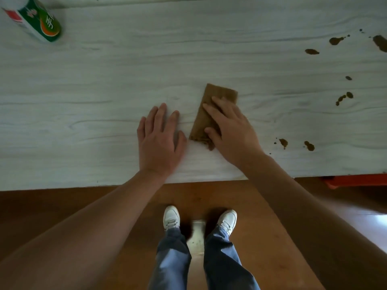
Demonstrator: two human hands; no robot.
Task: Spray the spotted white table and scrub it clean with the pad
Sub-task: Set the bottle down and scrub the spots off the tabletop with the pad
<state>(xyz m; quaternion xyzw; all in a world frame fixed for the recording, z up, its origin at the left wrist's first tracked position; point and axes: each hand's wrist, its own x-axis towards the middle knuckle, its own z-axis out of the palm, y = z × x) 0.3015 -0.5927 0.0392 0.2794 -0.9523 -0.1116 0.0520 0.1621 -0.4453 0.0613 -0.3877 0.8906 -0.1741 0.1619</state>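
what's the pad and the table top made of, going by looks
Pad: thin brown rectangle under the right hand, matte and fuzzy, frayed at its near corner; probably fibrous scouring material or cloth.
Table: whitish top with grey wood-grain streaks, smooth with a faint sheen; painted wood or printed laminate, can't tell which.

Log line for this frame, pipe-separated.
phase: scrub | right hand: flat on brown pad | left hand: flat on table, empty | brown spots: right of pad, uncleaned | bottle: far left

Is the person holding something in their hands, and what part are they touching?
The right hand presses flat on the brown rectangular scrubbing pad, covering its right side and near end. The left hand rests empty on the white table.
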